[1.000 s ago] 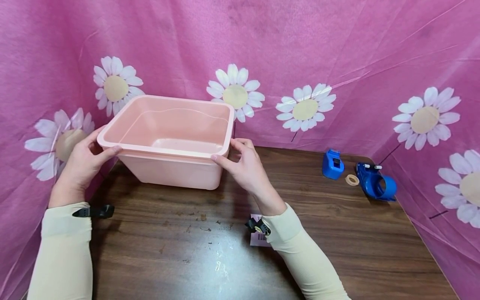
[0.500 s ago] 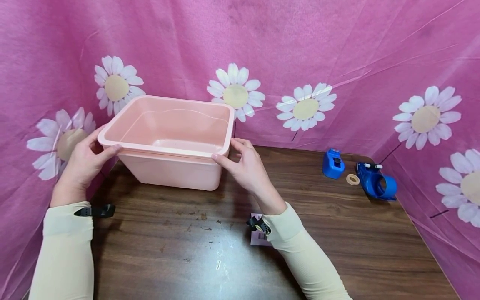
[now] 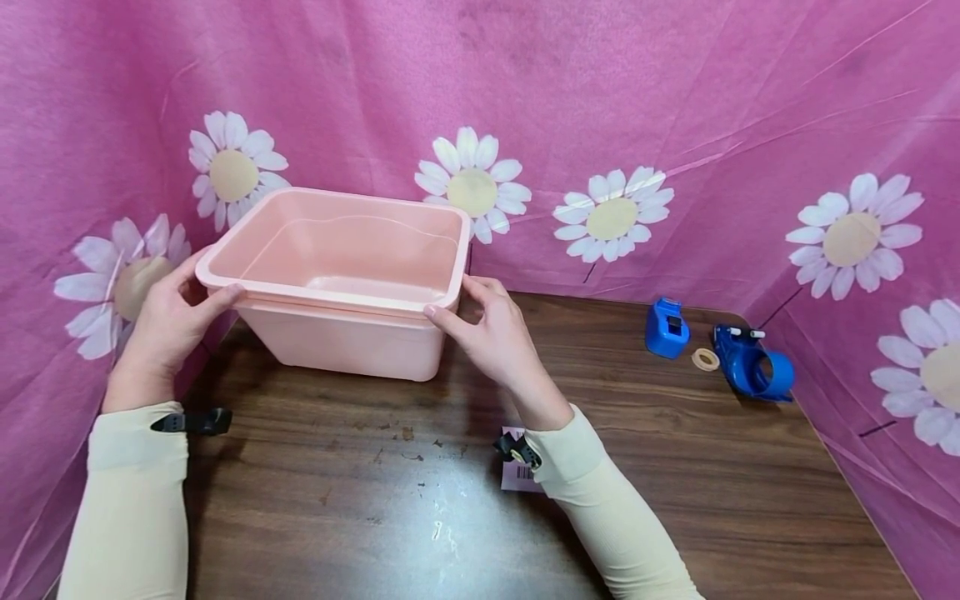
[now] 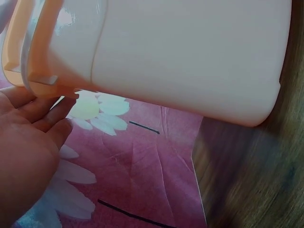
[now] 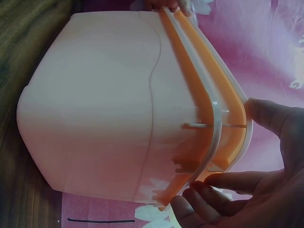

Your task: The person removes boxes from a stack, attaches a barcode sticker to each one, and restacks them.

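Two pink plastic bins are nested at the table's back left; the wrist views show their two rims one just above the other. The inner bin's rim (image 3: 330,298) stands slightly above the outer bin (image 3: 352,346), whose base is on the table. My left hand (image 3: 161,325) grips the rim at the front left corner, thumb on the front and fingers underneath, as the left wrist view shows. At the front right corner my right hand (image 3: 498,342) pinches the rim, its thumb on the front edge. Inside the inner bin (image 3: 375,250) nothing shows.
On the right of the wooden table (image 3: 675,500) stand a blue tape-dispenser-like piece (image 3: 666,329), a tan ring (image 3: 705,360) and a blue tape dispenser (image 3: 753,367). A barcode label (image 3: 517,477) lies under the right wrist. Pink flowered cloth (image 3: 525,75) closes off the back and sides.
The inner bin's rim has risen very slightly, and the gap above the outer rim looks a little wider. Both hands keep their hold at the corners.
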`<action>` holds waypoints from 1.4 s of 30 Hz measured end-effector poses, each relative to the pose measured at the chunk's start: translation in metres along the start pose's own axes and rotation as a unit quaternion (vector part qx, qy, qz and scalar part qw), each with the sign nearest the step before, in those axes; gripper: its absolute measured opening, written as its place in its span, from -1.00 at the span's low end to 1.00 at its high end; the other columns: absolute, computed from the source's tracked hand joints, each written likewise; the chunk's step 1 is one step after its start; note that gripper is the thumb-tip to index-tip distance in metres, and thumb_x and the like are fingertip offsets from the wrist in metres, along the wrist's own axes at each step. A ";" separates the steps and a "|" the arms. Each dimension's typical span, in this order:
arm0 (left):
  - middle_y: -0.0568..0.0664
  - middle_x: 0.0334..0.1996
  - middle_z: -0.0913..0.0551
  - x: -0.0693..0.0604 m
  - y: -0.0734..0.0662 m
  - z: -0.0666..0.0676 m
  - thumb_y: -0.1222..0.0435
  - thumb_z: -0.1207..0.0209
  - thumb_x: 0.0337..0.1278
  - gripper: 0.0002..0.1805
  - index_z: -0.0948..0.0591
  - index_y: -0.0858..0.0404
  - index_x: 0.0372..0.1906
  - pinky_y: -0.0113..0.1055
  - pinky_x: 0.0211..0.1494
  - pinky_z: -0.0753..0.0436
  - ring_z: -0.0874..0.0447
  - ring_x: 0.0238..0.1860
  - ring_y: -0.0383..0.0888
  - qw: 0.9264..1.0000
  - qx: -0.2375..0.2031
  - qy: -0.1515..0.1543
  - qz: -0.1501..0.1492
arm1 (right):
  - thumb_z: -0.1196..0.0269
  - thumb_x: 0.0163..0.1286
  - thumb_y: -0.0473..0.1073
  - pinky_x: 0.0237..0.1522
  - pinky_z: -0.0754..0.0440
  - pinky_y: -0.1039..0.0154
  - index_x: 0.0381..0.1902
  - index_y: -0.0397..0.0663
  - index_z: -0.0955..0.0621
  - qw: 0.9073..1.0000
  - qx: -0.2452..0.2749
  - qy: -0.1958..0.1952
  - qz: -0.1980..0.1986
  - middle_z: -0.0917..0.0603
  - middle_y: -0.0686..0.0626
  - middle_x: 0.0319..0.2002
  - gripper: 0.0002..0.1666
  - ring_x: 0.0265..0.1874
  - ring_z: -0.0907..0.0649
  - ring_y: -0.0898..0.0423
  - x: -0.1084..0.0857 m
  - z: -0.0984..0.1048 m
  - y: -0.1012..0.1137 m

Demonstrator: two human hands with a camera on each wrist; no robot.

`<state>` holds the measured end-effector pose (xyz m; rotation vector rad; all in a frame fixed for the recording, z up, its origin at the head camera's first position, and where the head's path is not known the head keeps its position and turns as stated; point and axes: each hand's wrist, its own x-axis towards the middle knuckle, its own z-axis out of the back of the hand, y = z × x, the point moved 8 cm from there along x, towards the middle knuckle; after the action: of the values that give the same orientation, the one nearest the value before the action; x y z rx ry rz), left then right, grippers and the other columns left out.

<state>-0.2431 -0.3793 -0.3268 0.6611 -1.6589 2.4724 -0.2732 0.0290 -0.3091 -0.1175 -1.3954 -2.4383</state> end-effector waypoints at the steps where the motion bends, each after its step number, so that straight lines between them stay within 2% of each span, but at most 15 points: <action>1: -0.46 0.23 -0.68 0.000 0.000 0.000 0.48 -0.34 0.49 -0.30 -0.49 0.30 0.65 -0.76 0.27 -0.52 -0.57 0.22 -0.49 1.000 -0.005 0.000 -0.001 | -0.54 0.47 0.11 0.43 -0.74 -0.08 0.58 -0.09 -0.59 1.000 0.000 0.000 0.000 -0.63 -0.18 0.46 -0.16 0.44 -0.66 -0.17 0.000 0.000 0.000; 8: -0.39 0.20 -0.73 0.001 0.001 0.001 0.54 -0.34 0.44 -0.31 -0.51 0.32 0.62 -0.73 0.24 -0.56 -0.61 0.19 -0.44 0.996 -0.087 -0.008 0.002 | -0.54 0.47 0.10 0.45 -0.72 -0.09 0.59 -0.13 -0.58 1.000 0.009 -0.011 0.009 -0.64 -0.17 0.48 -0.14 0.44 -0.66 -0.15 0.000 0.003 0.003; 12: -0.43 0.19 -0.71 0.002 -0.002 0.004 0.51 -0.34 0.46 -0.30 -0.50 0.30 0.64 -0.74 0.23 -0.55 -0.61 0.18 -0.45 0.997 -0.072 -0.016 0.004 | -0.54 0.47 0.10 0.44 -0.70 -0.09 0.60 -0.14 -0.56 1.000 0.009 -0.014 0.016 -0.66 -0.16 0.47 -0.12 0.41 -0.67 -0.16 0.001 0.005 0.007; 15: -0.41 0.22 -0.69 0.003 -0.006 0.004 0.49 -0.34 0.47 -0.28 -0.48 0.28 0.66 -0.74 0.24 -0.55 -0.59 0.20 -0.44 0.997 -0.079 -0.017 0.005 | -0.54 0.47 0.09 0.43 -0.70 -0.11 0.60 -0.16 -0.56 1.000 0.014 -0.019 0.020 -0.67 -0.16 0.46 -0.12 0.39 -0.68 -0.17 0.001 0.008 0.011; 19: -0.32 0.22 -0.72 0.004 -0.009 0.002 0.53 -0.36 0.43 -0.27 -0.50 0.27 0.64 -0.71 0.22 -0.59 -0.62 0.20 -0.39 0.989 -0.147 -0.019 0.007 | -0.54 0.47 0.06 0.41 -0.73 -0.11 0.61 -0.13 -0.56 0.999 0.027 -0.023 0.021 -0.68 -0.15 0.44 -0.13 0.34 -0.70 -0.15 0.000 0.011 0.014; 22: -0.30 0.20 -0.74 0.004 -0.011 0.001 0.54 -0.37 0.40 -0.27 -0.52 0.26 0.63 -0.71 0.20 -0.62 -0.65 0.17 -0.38 0.984 -0.176 -0.027 0.011 | -0.55 0.47 0.03 0.40 -0.75 -0.11 0.60 -0.09 -0.58 0.999 0.046 -0.023 0.018 -0.70 -0.16 0.37 -0.16 0.27 -0.74 -0.12 -0.002 0.011 0.014; 25: -0.32 0.18 -0.76 0.003 -0.011 0.003 0.53 -0.39 0.39 -0.27 -0.53 0.26 0.62 -0.73 0.19 -0.63 -0.66 0.16 -0.39 0.985 -0.170 -0.035 0.017 | -0.55 0.47 0.00 0.40 -0.77 -0.08 0.57 -0.08 -0.61 0.998 0.064 -0.021 0.013 -0.72 -0.17 0.26 -0.20 0.20 -0.77 -0.08 -0.003 0.011 0.015; 29: -0.39 0.14 -0.76 0.004 -0.015 0.009 0.47 -0.40 0.41 -0.29 -0.54 0.27 0.62 -0.76 0.19 -0.60 -0.67 0.13 -0.45 0.992 -0.119 -0.043 0.014 | -0.56 0.47 -0.01 0.32 -0.80 0.04 0.52 -0.07 -0.65 0.998 0.064 -0.018 0.019 -0.71 -0.15 0.12 -0.26 0.11 -0.77 -0.03 -0.001 0.012 0.020; 31: -0.40 0.14 -0.77 0.005 -0.019 0.012 0.46 -0.40 0.41 -0.30 -0.55 0.27 0.61 -0.75 0.18 -0.59 -0.67 0.12 -0.46 0.993 -0.109 -0.044 0.010 | -0.56 0.47 -0.01 0.25 -0.80 0.08 0.48 -0.05 -0.69 0.998 0.063 -0.017 0.025 -0.70 -0.15 0.07 -0.32 0.06 -0.77 -0.03 0.002 0.015 0.025; 33: -0.37 0.15 -0.78 0.007 -0.023 0.014 0.49 -0.39 0.40 -0.30 -0.55 0.29 0.60 -0.74 0.19 -0.59 -0.69 0.12 -0.45 0.991 -0.125 -0.038 0.004 | -0.56 0.46 -0.02 0.21 -0.80 0.08 0.46 -0.05 -0.70 0.997 0.063 -0.016 0.031 -0.69 -0.15 0.05 -0.34 0.04 -0.79 -0.04 0.005 0.018 0.029; 36: -0.35 0.00 -0.79 0.011 -0.027 0.016 0.46 -0.39 0.41 -0.32 -0.59 0.18 0.59 -0.60 -0.26 -0.67 -0.71 -0.23 -0.39 0.993 -0.113 -0.028 0.018 | -0.56 0.46 -0.04 0.25 -0.81 0.04 0.48 -0.05 -0.69 0.997 0.068 -0.013 0.031 -0.70 -0.16 0.08 -0.32 0.05 -0.82 -0.05 0.009 0.024 0.032; 39: -0.41 -0.20 -0.76 0.012 -0.030 0.021 0.37 -0.39 0.45 -0.34 -0.61 0.00 0.58 -0.43 -0.69 -0.45 -0.50 -0.60 -0.33 0.997 -0.061 -0.018 0.043 | -0.55 0.47 -0.05 0.30 -0.81 0.00 0.48 -0.05 -0.69 0.997 0.071 -0.007 0.031 -0.70 -0.16 0.11 -0.32 0.08 -0.84 -0.06 0.012 0.027 0.036; 40: -0.41 -0.29 -0.74 0.011 -0.031 0.023 0.33 -0.39 0.47 -0.35 -0.61 -0.08 0.57 -0.38 -0.78 -0.35 -0.41 -0.70 -0.30 0.998 -0.041 -0.016 0.055 | -0.55 0.47 -0.05 0.30 -0.81 0.00 0.46 -0.05 -0.70 0.997 0.071 -0.004 0.031 -0.70 -0.16 0.11 -0.34 0.08 -0.84 -0.06 0.012 0.028 0.037; 42: -0.44 -0.34 -0.72 0.011 -0.035 0.027 0.30 -0.38 0.49 -0.37 -0.61 -0.15 0.56 -0.32 -0.82 -0.39 -0.43 -0.75 -0.26 0.998 -0.016 -0.012 0.061 | -0.54 0.49 -0.03 0.32 -0.80 -0.01 0.42 -0.04 -0.72 0.997 0.072 0.004 0.033 -0.70 -0.15 0.10 -0.39 0.09 -0.83 -0.06 0.014 0.029 0.041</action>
<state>-0.2346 -0.3914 -0.2839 0.6052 -1.7937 2.5228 -0.2757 0.0314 -0.2573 -0.1192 -1.5333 -2.2737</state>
